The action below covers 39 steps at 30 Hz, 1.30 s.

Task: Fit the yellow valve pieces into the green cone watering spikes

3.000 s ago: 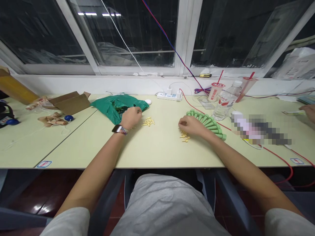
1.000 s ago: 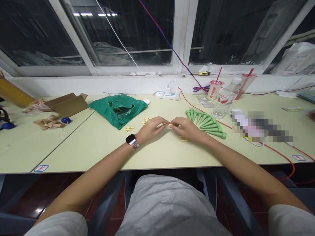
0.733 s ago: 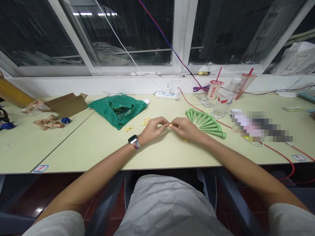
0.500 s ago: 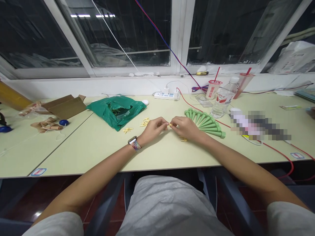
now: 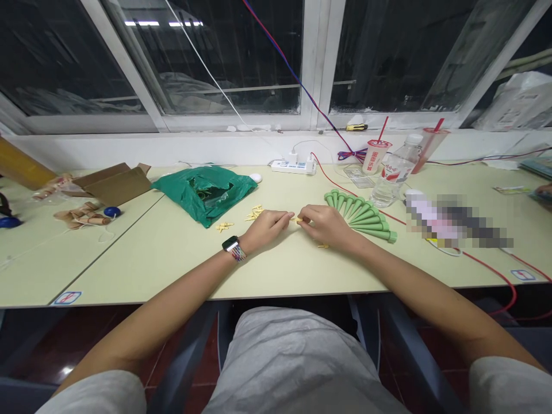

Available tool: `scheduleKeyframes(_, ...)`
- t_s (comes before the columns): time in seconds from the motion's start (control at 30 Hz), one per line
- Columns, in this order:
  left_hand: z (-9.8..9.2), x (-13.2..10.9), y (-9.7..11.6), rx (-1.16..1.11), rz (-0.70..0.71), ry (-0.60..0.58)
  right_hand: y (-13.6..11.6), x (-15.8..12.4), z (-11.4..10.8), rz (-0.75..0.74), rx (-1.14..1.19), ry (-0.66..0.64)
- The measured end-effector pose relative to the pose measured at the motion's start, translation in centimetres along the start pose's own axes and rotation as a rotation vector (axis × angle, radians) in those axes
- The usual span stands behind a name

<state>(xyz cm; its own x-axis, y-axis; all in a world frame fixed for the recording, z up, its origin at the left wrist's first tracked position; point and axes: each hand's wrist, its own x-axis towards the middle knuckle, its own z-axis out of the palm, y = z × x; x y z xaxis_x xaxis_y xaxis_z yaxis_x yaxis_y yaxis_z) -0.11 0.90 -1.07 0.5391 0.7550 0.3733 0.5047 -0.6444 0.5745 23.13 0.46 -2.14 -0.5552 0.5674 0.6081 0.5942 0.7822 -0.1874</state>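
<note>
Two hands on the desk (image 5: 172, 270), and here's the count: one small yellow piece (image 5: 296, 218) up between them, pinched in the right hand (image 5: 328, 225), its fingertips closed around it. The left hand (image 5: 266, 226) has its fingers out and loose, holding nothing that I can see, and its fingertips stop just short of that piece. A second ago the two hands were pressed together around it; now the left has eased back. Three seconds back they were well apart, the left up by the bag.

Three loose groups of yellow pieces: a cluster (image 5: 254, 213) ahead of the left hand, a smaller one (image 5: 224, 227) further left, and a little one (image 5: 321, 245) under the right wrist's side. Beyond the right hand, about nine green cones (image 5: 357, 215) fan out, tips inward. Left of them, one crumpled green plastic bag (image 5: 202, 195) with something yellowish inside.

Far edge: one white power strip (image 5: 292, 167), one water bottle (image 5: 394, 172), two cups with red straws (image 5: 374, 156) (image 5: 429, 146). Far left, one cardboard box (image 5: 112, 184), one blue ball (image 5: 112, 211). A red wire (image 5: 487, 270) drops off the right side, and dark windows (image 5: 401, 57) run along the far wall.
</note>
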Motion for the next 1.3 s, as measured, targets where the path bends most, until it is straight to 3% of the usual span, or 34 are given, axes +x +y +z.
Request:
scheduleKeyframes(0.2, -0.1, 0.1, -0.4, -0.019, 0.022, 0.013, 0.0, 0.0, 0.1, 0.017, -0.038, -0.037)
scheduleKeyframes(0.33, 0.0, 0.2, -0.3, -0.088, -0.071, 0.048, -0.2, 0.1, -0.2, 0.02, -0.051, -0.048)
scheduleKeyframes(0.47, -0.7, 0.5, -1.3, -0.087, -0.123, 0.189, -0.3, 0.2, -0.8, 0.065, -0.049, -0.041)
scheduleKeyframes(0.63, -3.0, 0.9, -4.0, 0.231, -0.063, 0.382, 0.7, 0.4, -1.7, 0.243, -0.054, -0.131)
scheduleKeyframes(0.77, -4.6, 0.5, -5.9, 0.506, -0.23, 0.34, 1.8, 0.6, -2.4, 0.337, -0.016, -0.297)
scheduleKeyframes(0.9, -5.3, 0.3, -6.3, 0.673, -0.398, 0.253, 1.9, 0.6, -2.8, 0.383, 0.007, -0.386)
scheduleKeyframes(1.13, -5.0, 0.5, -5.6, 0.753, -0.449, 0.209, 2.4, 0.6, -2.8, 0.36, 0.023, -0.381)
scheduleKeyframes(1.3, -4.8, 0.6, -6.6, 0.68, -0.352, 0.186, 2.9, 0.5, -2.6, 0.356, 0.067, -0.335)
